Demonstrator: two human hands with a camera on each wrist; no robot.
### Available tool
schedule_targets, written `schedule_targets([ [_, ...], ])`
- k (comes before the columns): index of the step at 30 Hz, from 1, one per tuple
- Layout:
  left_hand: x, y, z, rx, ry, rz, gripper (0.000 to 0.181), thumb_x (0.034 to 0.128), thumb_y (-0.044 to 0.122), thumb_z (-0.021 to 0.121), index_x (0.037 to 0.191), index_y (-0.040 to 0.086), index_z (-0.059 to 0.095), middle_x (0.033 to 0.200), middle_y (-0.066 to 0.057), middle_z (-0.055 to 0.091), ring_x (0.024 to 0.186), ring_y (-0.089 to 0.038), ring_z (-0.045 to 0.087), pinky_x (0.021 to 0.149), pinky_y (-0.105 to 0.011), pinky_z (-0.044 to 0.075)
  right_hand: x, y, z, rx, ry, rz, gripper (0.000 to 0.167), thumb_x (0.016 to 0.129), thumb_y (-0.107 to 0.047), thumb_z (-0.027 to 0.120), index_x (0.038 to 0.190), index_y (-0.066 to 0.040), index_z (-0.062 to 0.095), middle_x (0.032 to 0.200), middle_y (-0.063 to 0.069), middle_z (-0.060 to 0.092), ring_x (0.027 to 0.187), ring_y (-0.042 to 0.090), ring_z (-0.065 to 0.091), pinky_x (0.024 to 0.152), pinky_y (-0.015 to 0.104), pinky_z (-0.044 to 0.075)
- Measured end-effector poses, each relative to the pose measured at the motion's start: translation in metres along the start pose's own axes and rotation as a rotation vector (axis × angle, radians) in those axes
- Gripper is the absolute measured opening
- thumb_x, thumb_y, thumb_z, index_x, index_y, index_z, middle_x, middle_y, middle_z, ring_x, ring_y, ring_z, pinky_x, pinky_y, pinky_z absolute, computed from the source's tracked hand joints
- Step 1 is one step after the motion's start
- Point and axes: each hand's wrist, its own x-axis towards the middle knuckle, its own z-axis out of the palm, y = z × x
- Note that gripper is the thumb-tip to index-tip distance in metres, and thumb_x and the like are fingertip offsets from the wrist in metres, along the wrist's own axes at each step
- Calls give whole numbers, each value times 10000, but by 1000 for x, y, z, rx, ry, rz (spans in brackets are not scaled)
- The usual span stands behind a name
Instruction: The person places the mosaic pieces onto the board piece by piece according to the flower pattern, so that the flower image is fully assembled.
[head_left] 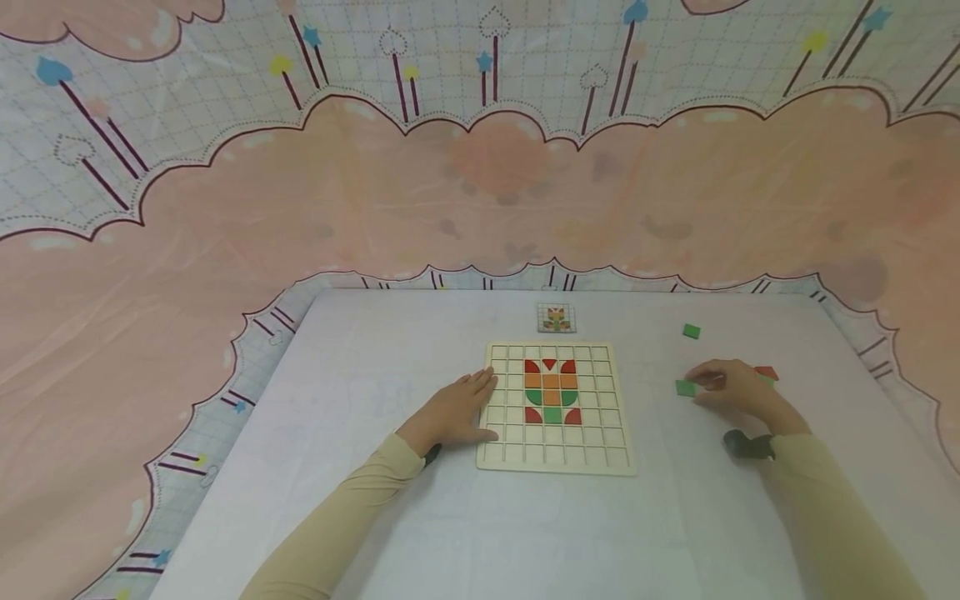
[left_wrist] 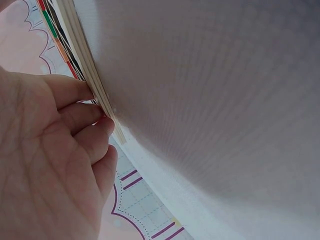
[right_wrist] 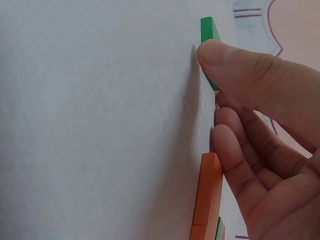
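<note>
Fingers, right hand: thumb and a finger pinch a flat green square tile by one edge, while the others curl loosely behind it.
Fingers, left hand: nearly straight and close together, tips resting on the left edge of a pale, square wooden grid board; the thumb is spread away, lower along that same edge.
Held tile: out to the board's right, well apart from it; from here I can't tell whether it touches the desk, which is covered in white.
Pattern on the board: red curved pieces flank a red triangle on top, three orange squares below, then another orange square between green curved pieces, then a green inlaid square between two more red curved ones.
Beyond the board: a small square picture card with a coloured figure on a grid.
Around the right hand: a loose green tile farther off, a red piece partly hidden behind the hand, and an orange piece edge-on near the lower fingers.
</note>
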Motion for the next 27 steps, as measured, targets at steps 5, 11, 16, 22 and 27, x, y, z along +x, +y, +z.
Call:
schedule_targets([
  [5,-2,-1,1,-29,22,23,930,860,608,519,1488,0,201,1575,-145,164,1467,-240,165,1210,-342,169,2,0,1,-23,3,14,297,806,-124,701,1088,-39,669,1058,176,672,949,331,637,821,479,536],
  [11,0,0,1,16,0,-8,934,853,612,528,1496,27,188,1582,-107,151,1469,-206,158,1207,-332,181,4,-1,1,-8,-7,-4,288,806,-111,707,1074,-14,668,1067,207,668,949,356,644,823,484,541],
  [16,0,0,1,28,-6,-12,934,851,616,526,1498,33,190,1583,-104,153,1469,-201,159,1206,-331,183,2,-3,0,-14,-14,-14,284,812,-111,701,1072,-3,665,1094,229,653,957,375,641,825,490,541],
  [22,1,-1,1,38,-2,-11,937,848,621,527,1494,28,198,1578,-116,163,1464,-217,176,1205,-339,188,2,-5,0,-33,-12,2,270,819,-114,691,1068,-11,669,1087,230,653,958,375,635,820,494,538],
  [27,1,-1,2,30,4,-8,935,849,620,528,1494,27,203,1578,-115,168,1464,-214,178,1203,-338,194,2,-6,1,-22,-20,9,267,827,-112,684,1073,-12,662,1095,218,649,973,375,631,831,488,539],
])
